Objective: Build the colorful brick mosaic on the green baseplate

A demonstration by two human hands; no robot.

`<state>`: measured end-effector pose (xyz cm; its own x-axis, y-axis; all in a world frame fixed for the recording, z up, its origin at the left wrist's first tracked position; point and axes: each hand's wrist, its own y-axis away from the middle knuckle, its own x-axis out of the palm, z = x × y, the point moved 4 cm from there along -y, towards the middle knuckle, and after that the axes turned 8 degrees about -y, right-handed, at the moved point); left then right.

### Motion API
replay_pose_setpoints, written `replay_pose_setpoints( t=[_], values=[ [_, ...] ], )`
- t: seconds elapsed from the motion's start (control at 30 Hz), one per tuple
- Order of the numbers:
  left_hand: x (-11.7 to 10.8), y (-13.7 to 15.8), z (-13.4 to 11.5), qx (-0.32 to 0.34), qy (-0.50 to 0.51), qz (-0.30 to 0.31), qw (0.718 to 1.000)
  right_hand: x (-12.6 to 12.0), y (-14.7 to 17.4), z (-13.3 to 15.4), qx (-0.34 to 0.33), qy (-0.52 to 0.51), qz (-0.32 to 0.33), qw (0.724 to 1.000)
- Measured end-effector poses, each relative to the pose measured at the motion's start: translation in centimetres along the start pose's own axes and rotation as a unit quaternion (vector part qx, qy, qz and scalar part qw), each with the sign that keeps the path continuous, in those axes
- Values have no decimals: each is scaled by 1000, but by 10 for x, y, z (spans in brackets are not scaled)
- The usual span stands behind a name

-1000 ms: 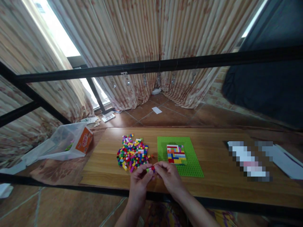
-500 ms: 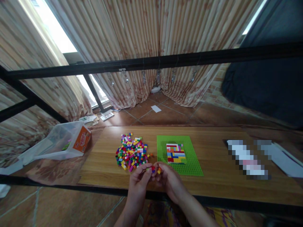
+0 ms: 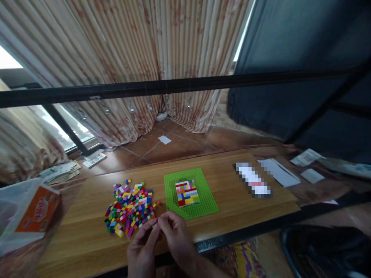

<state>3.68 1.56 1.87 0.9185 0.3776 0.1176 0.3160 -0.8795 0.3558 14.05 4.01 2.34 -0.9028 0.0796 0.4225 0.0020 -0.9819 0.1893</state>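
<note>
Fingertips of both your hands meet over the near edge of the wooden table (image 3: 246, 208), your left hand (image 3: 142, 253) and right hand (image 3: 176, 239) pinched narrow together around something very small; a tiny brick seems to sit between them, but it is too small and blurred to be sure of its colour or which hand carries it. Just ahead and to the left of your left hand lies the loose pile of coloured bricks (image 3: 130, 206), nearly touching your fingertips. Ahead and slightly right of your right hand lies the green baseplate (image 3: 203, 200), with a patch of bricks (image 3: 187, 192) already pressed on; your right hand is the nearer one to it. Farther right lie some papers (image 3: 279, 173).
</note>
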Motion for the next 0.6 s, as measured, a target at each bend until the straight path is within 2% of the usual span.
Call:
replay_pose_setpoints(
  t=[0.2,0.33,0.43,0.6],
  values=[
    [3,-8,7,-25,16,-36,999,-2,-2,-1,-7,-35,-21,999],
    [5,-9,10,-45,25,-21,998,-8,-4,-2,-8,-29,-33,999],
    [2,-14,9,-25,-15,1,1000,-9,-5,-2,-7,-28,-29,999],
    [0,-19,-2,-2,-82,29,996,-8,-9,-3,80,-121,-37,989]
  ],
)
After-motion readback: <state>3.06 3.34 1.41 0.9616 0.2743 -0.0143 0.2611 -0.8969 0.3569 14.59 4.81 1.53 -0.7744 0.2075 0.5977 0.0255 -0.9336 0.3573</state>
